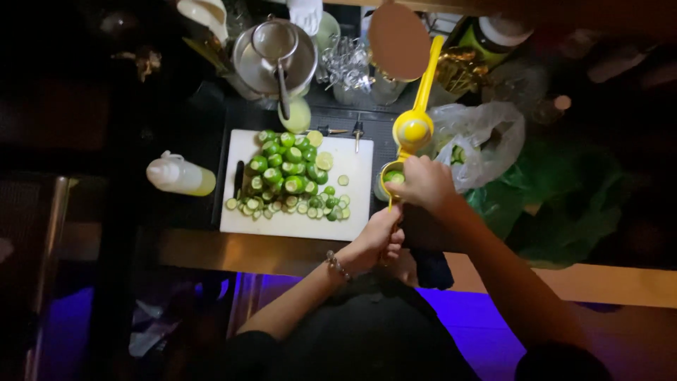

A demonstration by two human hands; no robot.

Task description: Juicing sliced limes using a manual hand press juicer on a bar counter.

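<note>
Your biggest landmark is the dark counter (pixel 176 212), and on it, just left of your hands, lies the white cutting board (pixel 296 224) heaped with halved limes (pixel 285 169) and a scatter of cut end slices (pixel 282 208) along its near side; a dark-handled knife (pixel 239 180) lies at the board's left edge. Behind the board stands a metal bowl (pixel 248 67) with a strainer (pixel 275 39) resting in it, and beside that a small cup of pale green juice (pixel 299 116). A squeeze bottle (pixel 180 176) lies well to the left, and a crumpled clear plastic bag (pixel 483 137) sits to the right. The yellow hand juicer (pixel 413 130) stands open, its long axis running away from you and leaning slightly right, the upper handle pointing at the far side of the counter. Its lower cup sits over a small container (pixel 381 185) just right of the board. Your right hand (pixel 423 183) is nearer the cup, fingers bent over a lime half (pixel 393 176) and pressing it into place. Your left hand (pixel 377 240) lies closer to your body, closed around the lower handle at its near end, with a beaded bracelet (pixel 337 265) on the wrist.
</note>
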